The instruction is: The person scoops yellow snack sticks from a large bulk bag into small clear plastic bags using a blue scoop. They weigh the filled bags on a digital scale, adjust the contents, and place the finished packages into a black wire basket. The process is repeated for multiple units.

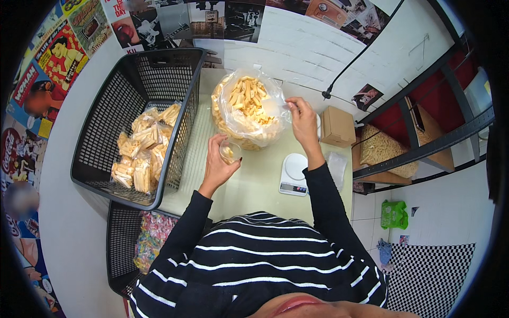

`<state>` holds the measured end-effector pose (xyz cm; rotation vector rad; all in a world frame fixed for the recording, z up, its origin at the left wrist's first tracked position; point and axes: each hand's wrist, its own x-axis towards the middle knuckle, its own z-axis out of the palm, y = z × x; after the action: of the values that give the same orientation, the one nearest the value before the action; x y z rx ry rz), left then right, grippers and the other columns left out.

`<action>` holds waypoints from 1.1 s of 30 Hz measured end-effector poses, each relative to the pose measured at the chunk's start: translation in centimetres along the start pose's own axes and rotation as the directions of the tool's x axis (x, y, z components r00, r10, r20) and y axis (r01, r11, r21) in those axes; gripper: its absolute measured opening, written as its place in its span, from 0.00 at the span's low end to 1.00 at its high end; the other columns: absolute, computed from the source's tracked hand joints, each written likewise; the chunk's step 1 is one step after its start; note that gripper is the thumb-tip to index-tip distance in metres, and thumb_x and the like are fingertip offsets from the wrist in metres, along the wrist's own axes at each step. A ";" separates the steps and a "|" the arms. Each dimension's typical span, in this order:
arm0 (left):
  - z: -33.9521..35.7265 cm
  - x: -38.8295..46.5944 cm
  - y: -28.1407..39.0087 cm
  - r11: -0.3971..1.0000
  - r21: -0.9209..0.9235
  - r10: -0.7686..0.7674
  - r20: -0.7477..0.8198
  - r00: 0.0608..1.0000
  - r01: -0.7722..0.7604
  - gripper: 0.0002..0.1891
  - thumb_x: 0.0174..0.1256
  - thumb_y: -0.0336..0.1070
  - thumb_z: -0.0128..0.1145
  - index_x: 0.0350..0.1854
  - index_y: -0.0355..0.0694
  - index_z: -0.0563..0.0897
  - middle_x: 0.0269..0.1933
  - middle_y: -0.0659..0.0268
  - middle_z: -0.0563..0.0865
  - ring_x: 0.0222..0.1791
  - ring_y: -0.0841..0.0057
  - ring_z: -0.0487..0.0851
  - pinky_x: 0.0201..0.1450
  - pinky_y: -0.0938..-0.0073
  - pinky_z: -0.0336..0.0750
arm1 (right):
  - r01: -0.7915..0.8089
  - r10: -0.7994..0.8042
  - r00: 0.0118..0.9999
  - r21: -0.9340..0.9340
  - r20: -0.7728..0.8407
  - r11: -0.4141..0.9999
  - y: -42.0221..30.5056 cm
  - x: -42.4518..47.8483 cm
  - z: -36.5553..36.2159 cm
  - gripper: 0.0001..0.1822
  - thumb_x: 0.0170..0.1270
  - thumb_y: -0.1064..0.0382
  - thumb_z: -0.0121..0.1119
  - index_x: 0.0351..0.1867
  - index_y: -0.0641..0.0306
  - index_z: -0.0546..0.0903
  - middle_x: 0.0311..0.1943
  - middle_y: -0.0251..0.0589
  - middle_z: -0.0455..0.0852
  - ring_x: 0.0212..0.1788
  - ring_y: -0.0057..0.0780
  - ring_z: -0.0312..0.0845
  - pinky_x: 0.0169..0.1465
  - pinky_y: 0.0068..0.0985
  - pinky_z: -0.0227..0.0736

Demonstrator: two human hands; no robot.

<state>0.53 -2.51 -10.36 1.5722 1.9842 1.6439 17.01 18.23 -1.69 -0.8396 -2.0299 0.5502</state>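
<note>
My left hand (219, 163) holds a small clear plastic cup (230, 152) with a few pale snack pieces in it, just in front of a large open clear bag (222, 119). Stick-shaped snacks (248, 92) fill that bag. At its right side, my right hand (303, 119) grips a translucent scoop (273, 106), whose flat end lies over the snacks. A white digital kitchen scale (293, 175) stands near my right forearm, with nothing on its plate. Clear plastic bags (337, 169) lie right of that forearm.
On the left, a black plastic basket (159, 175) holds packed snack bags (145, 137). A lower basket (119, 242) contains colourful wrapped sweets (153, 238). A cardboard box (337, 125) stands at the table's back right, beside a black metal shelf (421, 149) with a big snack bag (383, 151).
</note>
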 end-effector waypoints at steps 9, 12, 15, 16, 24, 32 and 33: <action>2.8 0.5 -5.1 0.975 -0.060 -0.210 0.059 0.976 0.214 0.34 0.46 0.33 0.72 0.57 0.34 0.68 0.74 0.47 0.58 0.73 0.50 0.61 0.74 0.57 0.61 | 0.174 -0.169 0.984 -0.107 0.058 0.979 3.5 1.8 5.4 0.06 0.68 0.67 0.58 0.43 0.60 0.84 0.32 0.46 0.83 0.38 0.45 0.78 0.42 0.38 0.73; 3.7 0.7 -5.9 0.978 -0.008 -0.206 0.108 0.973 0.208 0.36 0.46 0.35 0.74 0.57 0.34 0.68 0.79 0.45 0.50 0.78 0.49 0.54 0.76 0.56 0.57 | 0.225 -0.220 0.974 -0.101 0.058 0.969 4.3 2.6 7.0 0.06 0.67 0.67 0.58 0.41 0.60 0.84 0.32 0.46 0.84 0.40 0.45 0.78 0.46 0.39 0.73; 4.1 1.2 -6.8 0.981 0.021 -0.194 0.124 0.973 0.193 0.36 0.46 0.35 0.74 0.58 0.34 0.68 0.79 0.46 0.48 0.77 0.48 0.54 0.75 0.56 0.58 | 0.234 -0.221 0.965 -0.076 0.141 0.969 5.2 2.9 7.6 0.06 0.66 0.69 0.57 0.40 0.61 0.84 0.32 0.44 0.85 0.41 0.44 0.79 0.48 0.40 0.72; 4.1 1.4 -6.9 0.976 -0.017 -0.215 0.128 0.968 0.219 0.37 0.46 0.35 0.74 0.58 0.34 0.68 0.80 0.46 0.47 0.77 0.48 0.54 0.75 0.56 0.58 | 0.228 -0.216 0.962 -0.054 0.169 0.972 5.2 3.0 7.5 0.06 0.66 0.69 0.57 0.40 0.61 0.84 0.31 0.44 0.85 0.41 0.44 0.79 0.48 0.40 0.72; 4.3 1.9 -6.3 0.951 -0.089 -0.281 0.159 0.946 0.297 0.38 0.46 0.34 0.73 0.60 0.34 0.65 0.80 0.47 0.50 0.76 0.48 0.56 0.76 0.55 0.56 | 0.069 -0.082 0.966 0.062 0.246 0.996 5.8 3.4 7.1 0.05 0.68 0.70 0.56 0.40 0.64 0.82 0.32 0.49 0.83 0.39 0.50 0.79 0.45 0.41 0.73; 4.3 2.0 -6.3 0.941 -0.063 -0.314 0.198 0.928 0.332 0.46 0.46 0.36 0.73 0.69 0.33 0.60 0.77 0.46 0.56 0.75 0.49 0.55 0.77 0.55 0.55 | -0.091 0.058 0.948 0.094 0.312 0.991 5.6 4.6 7.5 0.08 0.72 0.66 0.54 0.42 0.68 0.82 0.36 0.47 0.89 0.37 0.36 0.85 0.44 0.31 0.76; 4.3 1.9 -6.3 0.936 -0.060 -0.328 0.211 0.921 0.347 0.49 0.47 0.36 0.73 0.71 0.32 0.58 0.76 0.47 0.57 0.75 0.49 0.55 0.77 0.55 0.55 | -0.134 0.085 0.932 0.117 0.354 0.984 5.3 4.7 7.2 0.08 0.73 0.66 0.53 0.42 0.68 0.82 0.37 0.48 0.89 0.37 0.34 0.85 0.44 0.30 0.76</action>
<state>-1.38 2.59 -16.03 1.2200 1.9108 1.3688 10.92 24.75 -6.41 -0.8185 -2.2378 0.9503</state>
